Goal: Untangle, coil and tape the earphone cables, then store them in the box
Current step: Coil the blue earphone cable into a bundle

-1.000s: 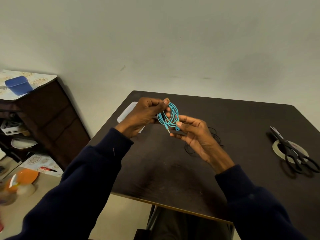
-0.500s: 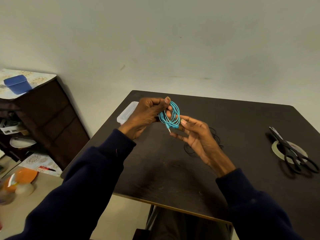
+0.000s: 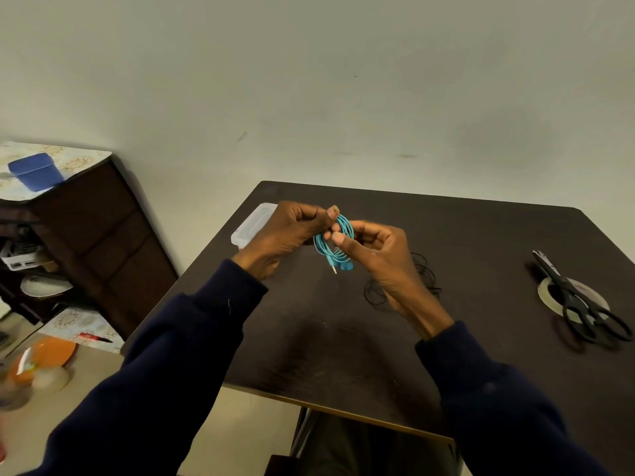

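At the far left, a blue plastic tub (image 3: 32,170) stands on a dark wooden cabinet (image 3: 103,228). On the dark brown wooden table (image 3: 481,242), a clear plastic storage box (image 3: 252,224) sits near the left edge, partly hidden behind the left hand (image 3: 287,231). That hand pinches the top of a coiled turquoise earphone cable (image 3: 338,249) between thumb and curled fingers, holding it up above the table. The metal plug (image 3: 334,269) of the coil dangles at the bottom. The right hand (image 3: 376,257) grips the same coil from the other side, thumb and curled fingers closed on its loops. Under the right wrist, a loose black earphone cable (image 3: 422,266) lies on the table. Far right, black-handled scissors (image 3: 558,281) rest across a pale roll of tape (image 3: 543,291).
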Demonstrator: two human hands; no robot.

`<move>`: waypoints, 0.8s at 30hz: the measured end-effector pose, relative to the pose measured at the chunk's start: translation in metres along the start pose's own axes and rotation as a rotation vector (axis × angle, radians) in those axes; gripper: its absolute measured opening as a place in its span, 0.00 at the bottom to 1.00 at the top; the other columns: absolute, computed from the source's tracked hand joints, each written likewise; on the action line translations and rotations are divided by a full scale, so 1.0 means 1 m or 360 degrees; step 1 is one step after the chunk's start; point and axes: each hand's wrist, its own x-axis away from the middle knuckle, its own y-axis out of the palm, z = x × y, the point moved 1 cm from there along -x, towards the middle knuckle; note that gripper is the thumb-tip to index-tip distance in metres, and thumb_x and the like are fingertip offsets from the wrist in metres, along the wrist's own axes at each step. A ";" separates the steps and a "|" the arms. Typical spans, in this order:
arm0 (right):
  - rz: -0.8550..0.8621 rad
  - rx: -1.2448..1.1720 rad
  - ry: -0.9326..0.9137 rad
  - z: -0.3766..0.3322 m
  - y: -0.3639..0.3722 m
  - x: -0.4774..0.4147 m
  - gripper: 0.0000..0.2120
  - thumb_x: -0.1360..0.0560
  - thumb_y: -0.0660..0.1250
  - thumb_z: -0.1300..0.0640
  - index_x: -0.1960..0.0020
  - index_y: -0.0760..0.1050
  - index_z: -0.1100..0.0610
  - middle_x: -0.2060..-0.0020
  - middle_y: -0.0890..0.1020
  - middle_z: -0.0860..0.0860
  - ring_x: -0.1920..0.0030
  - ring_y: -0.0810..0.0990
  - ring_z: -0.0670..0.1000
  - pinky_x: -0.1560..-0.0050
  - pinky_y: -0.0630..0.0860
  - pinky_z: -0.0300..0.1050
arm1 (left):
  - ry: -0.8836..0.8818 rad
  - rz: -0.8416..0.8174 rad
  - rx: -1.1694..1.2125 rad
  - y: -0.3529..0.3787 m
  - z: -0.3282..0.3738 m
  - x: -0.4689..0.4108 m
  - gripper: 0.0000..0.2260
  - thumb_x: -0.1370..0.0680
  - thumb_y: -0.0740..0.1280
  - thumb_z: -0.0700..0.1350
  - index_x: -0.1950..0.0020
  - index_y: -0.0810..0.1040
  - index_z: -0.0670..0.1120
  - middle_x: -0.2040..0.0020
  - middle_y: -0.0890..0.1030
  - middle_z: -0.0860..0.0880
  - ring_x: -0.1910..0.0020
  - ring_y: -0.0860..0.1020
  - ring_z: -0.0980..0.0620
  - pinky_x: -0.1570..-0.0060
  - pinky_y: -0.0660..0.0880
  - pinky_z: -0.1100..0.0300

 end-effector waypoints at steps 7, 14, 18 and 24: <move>0.0088 0.0179 0.0017 0.010 -0.009 0.005 0.09 0.24 0.73 0.59 0.46 0.84 0.61 0.57 0.87 0.55 0.55 0.87 0.55 0.55 0.83 0.45 | -0.0160 -0.0025 -0.0042 0.000 -0.002 0.005 0.17 0.21 0.67 0.57 0.61 0.84 0.47 0.61 0.80 0.46 0.59 0.75 0.53 0.53 0.73 0.60; 0.0127 0.0060 0.0088 0.013 -0.020 0.015 0.12 0.26 0.74 0.59 0.43 0.84 0.60 0.54 0.88 0.53 0.53 0.87 0.53 0.53 0.83 0.42 | -0.0330 -0.0142 0.0116 0.005 -0.007 0.006 0.15 0.19 0.65 0.54 0.54 0.85 0.46 0.52 0.86 0.47 0.51 0.80 0.53 0.44 0.75 0.55; 0.0156 -0.0171 0.0193 0.016 -0.021 0.017 0.17 0.30 0.75 0.57 0.43 0.83 0.62 0.51 0.87 0.59 0.48 0.86 0.59 0.44 0.82 0.53 | -0.0338 -0.0122 0.0222 0.011 -0.008 0.005 0.14 0.22 0.67 0.55 0.54 0.86 0.47 0.53 0.85 0.48 0.51 0.80 0.53 0.45 0.75 0.56; 0.0212 -0.0218 0.0181 0.018 -0.023 0.022 0.15 0.32 0.74 0.57 0.46 0.83 0.59 0.51 0.87 0.57 0.48 0.86 0.57 0.45 0.83 0.52 | -0.0439 -0.0257 0.0514 0.011 -0.011 0.003 0.13 0.23 0.68 0.53 0.57 0.84 0.45 0.54 0.84 0.46 0.53 0.79 0.53 0.50 0.76 0.58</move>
